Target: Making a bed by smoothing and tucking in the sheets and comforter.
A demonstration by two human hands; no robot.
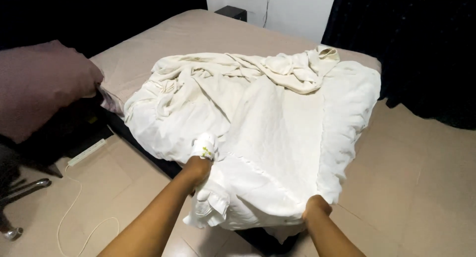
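Left hand [198, 169] fist-grips bunched edge of cream duvet cover [267, 123]; right hand [316, 207] pinches near corner. Cover part-spread on bed [163, 44], far end crumpled.

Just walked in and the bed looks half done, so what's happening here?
A person stands at the foot of the bed, both hands gripping the near edge of a rumpled cream duvet. The left hand bunches the fabric; the right hand pinches the hem. A dark pillow lies to the left.

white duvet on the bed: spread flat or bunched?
Partly spread. The white quilted duvet lies flat near the left hand and right hand, which grip its near edge; its far end is bunched.
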